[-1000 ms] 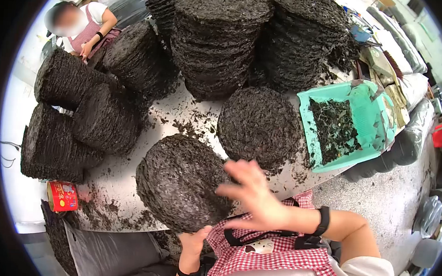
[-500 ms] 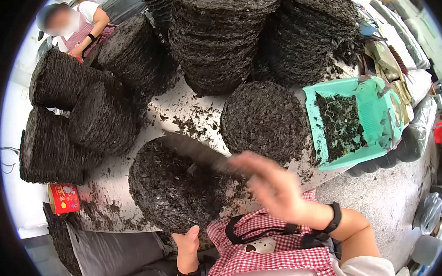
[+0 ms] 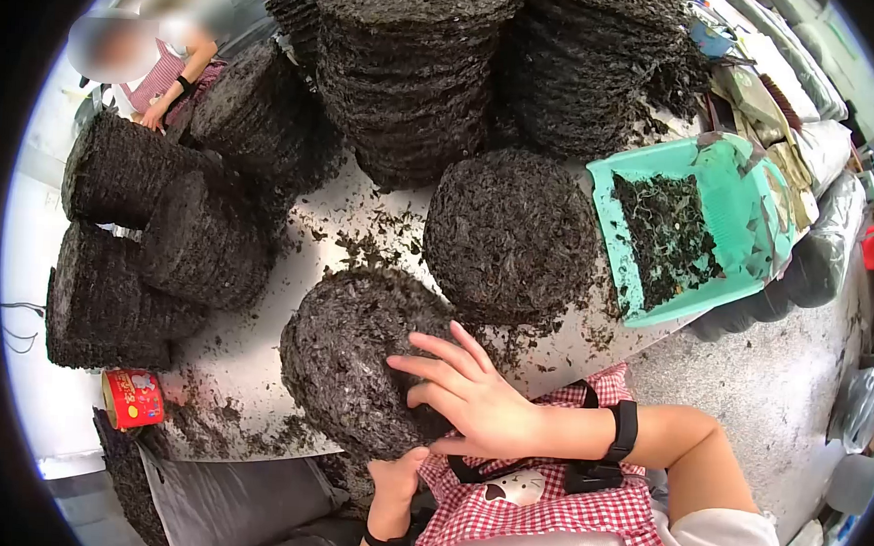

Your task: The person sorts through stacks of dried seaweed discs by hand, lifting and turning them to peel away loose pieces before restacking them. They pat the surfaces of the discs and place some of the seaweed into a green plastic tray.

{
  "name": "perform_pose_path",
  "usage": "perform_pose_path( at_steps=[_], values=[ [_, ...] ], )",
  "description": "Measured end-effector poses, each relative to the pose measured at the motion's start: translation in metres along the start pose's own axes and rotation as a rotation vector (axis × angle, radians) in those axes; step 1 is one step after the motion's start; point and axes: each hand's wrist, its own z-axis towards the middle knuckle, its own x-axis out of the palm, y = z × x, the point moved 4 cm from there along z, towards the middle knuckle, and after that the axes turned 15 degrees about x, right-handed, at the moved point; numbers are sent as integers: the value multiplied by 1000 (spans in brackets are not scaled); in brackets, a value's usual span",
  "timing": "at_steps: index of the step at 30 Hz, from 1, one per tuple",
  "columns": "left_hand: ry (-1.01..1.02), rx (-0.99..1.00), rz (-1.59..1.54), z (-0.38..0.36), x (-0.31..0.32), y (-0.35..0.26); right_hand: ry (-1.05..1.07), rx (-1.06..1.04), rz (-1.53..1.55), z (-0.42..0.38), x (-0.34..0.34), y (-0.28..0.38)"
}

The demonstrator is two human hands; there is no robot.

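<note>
Here the right hand lies flat, fingers spread, on the round dried seaweed stack, while the left hand grips its near edge.

The right hand lies spread, fingers apart, on top of a round dark stack of dried seaweed discs at the near edge of the white surface. The left hand grips the stack's lower edge. A turquoise plastic tray of loose flakes sits just beyond.
</note>
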Motion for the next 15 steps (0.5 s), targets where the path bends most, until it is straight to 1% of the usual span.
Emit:
perform_pose_path(
  at_steps=[1, 4, 7, 8, 9, 10, 11, 12, 14, 15],
  values=[
    [6, -27, -1, 2, -5, 0, 22, 19, -1, 6, 1, -4],
    [42, 50, -56, 1, -15, -1, 122, -30, 358, 12, 2, -6],
    [-19, 24, -184, 4, -17, -8, 129, 31, 396, 11, -17, -3],
    [-76, 39, -117, 7, -19, -5, 109, 214, 380, 8, -27, 0],
    [-89, 74, -115, 10, -21, -5, -21, 208, 349, 3, -36, 1],
    [-98, 111, -112, 13, -22, -6, -141, 245, 352, 0, -46, -2],
    [-105, 148, -112, 15, -26, -7, -328, 211, 204, -5, -65, -5],
    [-137, 132, -150, 15, -32, -8, -531, 400, 207, -12, -78, -15],
    [-177, 94, -193, 12, -44, -5, -683, 630, 512, -27, -94, -67],
    [-191, 72, -223, 11, -46, -4, -807, 457, 668, -23, -99, -84]
  ],
)
